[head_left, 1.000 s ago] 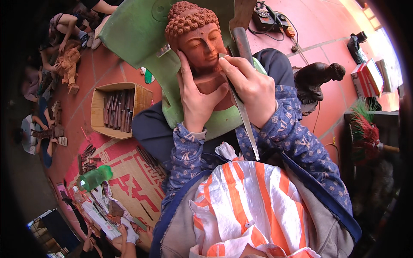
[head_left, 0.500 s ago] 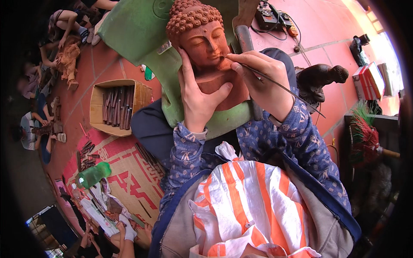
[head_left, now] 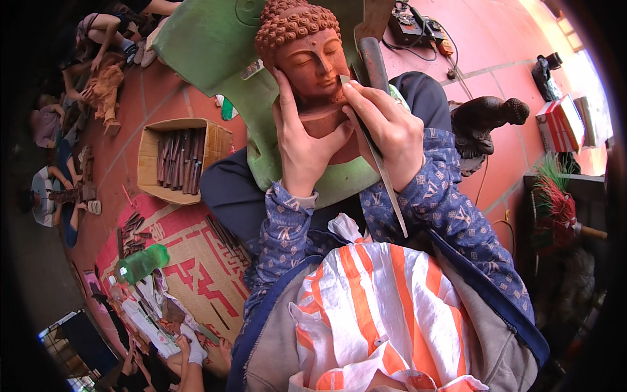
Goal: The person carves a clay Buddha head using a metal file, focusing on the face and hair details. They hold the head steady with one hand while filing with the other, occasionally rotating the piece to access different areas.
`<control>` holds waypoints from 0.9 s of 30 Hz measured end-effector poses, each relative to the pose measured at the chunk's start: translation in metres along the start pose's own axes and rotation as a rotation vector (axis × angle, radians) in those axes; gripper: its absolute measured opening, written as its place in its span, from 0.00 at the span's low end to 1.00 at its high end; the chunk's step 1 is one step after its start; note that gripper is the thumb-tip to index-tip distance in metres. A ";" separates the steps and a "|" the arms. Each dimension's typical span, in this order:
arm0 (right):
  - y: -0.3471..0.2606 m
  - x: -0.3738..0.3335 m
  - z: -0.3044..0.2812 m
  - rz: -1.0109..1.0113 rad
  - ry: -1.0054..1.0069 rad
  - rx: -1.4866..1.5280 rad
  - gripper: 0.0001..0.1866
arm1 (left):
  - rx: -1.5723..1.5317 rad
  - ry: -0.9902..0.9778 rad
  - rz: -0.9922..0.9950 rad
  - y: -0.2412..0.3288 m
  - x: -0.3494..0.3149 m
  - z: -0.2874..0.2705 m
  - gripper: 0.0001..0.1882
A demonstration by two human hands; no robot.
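Note:
A reddish-brown carved Buddha bust [head_left: 312, 55] stands tilted on a green plastic seat [head_left: 212, 55] in front of me. My left hand [head_left: 304, 147] cups it from the left, with fingers along the cheek and jaw and the thumb across the neck. In my right hand [head_left: 390, 130] is a long, thin, flat metal file [head_left: 390, 189], pinched by the fingers. Its upper end rests by the bust's right-hand cheek, near the mouth. The other end points down toward my lap. My fingers partly cover the middle of the file.
Left of my knee, a cardboard box [head_left: 219, 147] holds several carving tools. A mat [head_left: 196, 255] carries loose tools and a green bottle [head_left: 149, 262]. On the right are a dark statue [head_left: 480, 124], an electrical box [head_left: 411, 31] and a striped carton [head_left: 560, 124]. Other people sit along the left.
My right hand has turned the file: its lower end swung from the right down toward my lap, and its flat side now shows. The bust has shifted slightly right.

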State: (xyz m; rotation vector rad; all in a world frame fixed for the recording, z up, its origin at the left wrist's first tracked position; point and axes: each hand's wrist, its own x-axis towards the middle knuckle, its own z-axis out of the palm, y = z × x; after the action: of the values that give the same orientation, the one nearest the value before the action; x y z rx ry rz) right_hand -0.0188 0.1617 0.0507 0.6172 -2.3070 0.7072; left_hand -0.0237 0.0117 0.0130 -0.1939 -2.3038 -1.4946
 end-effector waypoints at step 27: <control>0.009 0.015 -0.013 0.145 -0.123 0.307 0.10 | 0.018 0.001 0.066 -0.007 0.000 -0.001 0.64</control>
State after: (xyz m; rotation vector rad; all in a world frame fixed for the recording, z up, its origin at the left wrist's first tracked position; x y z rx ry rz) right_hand -0.0284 0.1733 0.0668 0.6494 -2.3931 1.1345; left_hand -0.0261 0.0081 0.0078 -0.2611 -2.2863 -1.4411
